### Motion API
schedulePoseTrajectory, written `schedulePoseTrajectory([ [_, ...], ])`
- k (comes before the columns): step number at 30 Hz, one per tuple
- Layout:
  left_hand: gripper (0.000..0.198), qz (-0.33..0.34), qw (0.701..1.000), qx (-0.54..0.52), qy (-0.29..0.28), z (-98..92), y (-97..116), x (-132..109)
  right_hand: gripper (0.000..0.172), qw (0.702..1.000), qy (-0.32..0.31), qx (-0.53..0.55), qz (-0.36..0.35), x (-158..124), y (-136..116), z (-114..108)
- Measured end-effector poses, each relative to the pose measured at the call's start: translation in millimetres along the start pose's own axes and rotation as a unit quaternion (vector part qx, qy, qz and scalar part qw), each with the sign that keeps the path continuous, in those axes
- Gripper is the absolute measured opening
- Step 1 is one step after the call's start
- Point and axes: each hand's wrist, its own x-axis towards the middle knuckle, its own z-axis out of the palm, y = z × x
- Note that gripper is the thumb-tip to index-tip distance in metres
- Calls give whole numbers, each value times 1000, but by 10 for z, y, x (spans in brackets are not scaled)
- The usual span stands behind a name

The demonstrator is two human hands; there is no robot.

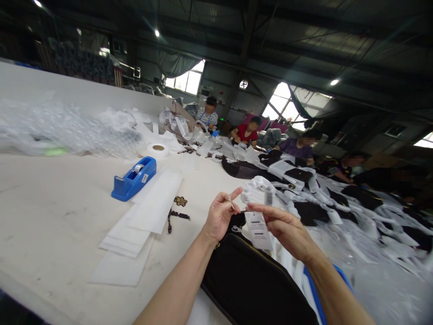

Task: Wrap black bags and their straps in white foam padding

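The left hand (219, 216) is raised above a black bag (250, 280), its thumb and forefinger pinched together on something thin and pale, too small to identify. The right hand (287, 228) sits just beside it at 3 o'clock, its fingers (259, 208) grasping the top of a white hang tag (257, 229) printed with a barcode; the tag hangs down between the two hands, over the bag's upper edge. The bag lies at 6 o'clock on the white surface (50, 225), a gold zip line running along its top.

At 9 o'clock from the hands lies a stack of white foam sheets (149, 212), with a small patterned strap (177, 212) just beside it. Farther out at 10 o'clock stands a blue tape dispenser (134, 178), and beyond it a roll of tape (158, 149) and heaps of bubble wrap (67, 131). At 2 o'clock more black bags in clear wrapping (321, 198) spread across the surface, and several other people sit working along the far side at 12 o'clock.
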Motion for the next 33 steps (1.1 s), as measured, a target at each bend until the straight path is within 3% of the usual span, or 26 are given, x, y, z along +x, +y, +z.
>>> schedulePoseTrajectory([
  [4,24,3,1000,-1,17,-13,-27,11,48,997,-8,74,-38,9,-82,93],
  [8,24,7,1000,7,27,-28,-39,23,38,995,13,-37,-96,87,-18,147],
  [12,27,10,999,12,42,-26,-38,36,12,938,94,-245,-227,160,49,195],
  [15,34,19,999,20,43,-32,-50,38,16,889,104,-338,-292,161,28,266],
  [17,39,21,998,36,39,-41,-61,35,15,880,113,-350,-302,153,10,322],
  [19,40,16,998,51,43,-49,-68,30,16,903,131,-314,-263,156,3,371],
  [23,42,11,997,36,68,-39,-61,26,30,973,154,-115,-132,193,-12,410],
  [25,45,13,997,21,68,-23,-55,25,37,981,162,-53,-98,207,-49,399],
  [27,47,14,998,14,68,-11,-55,26,39,979,166,-81,-90,206,-105,378],
  [30,47,15,997,10,78,-19,-61,30,33,942,143,-282,-110,187,-194,350],
  [33,45,13,997,9,82,-56,-69,34,27,850,105,-495,-148,177,-255,343],
])
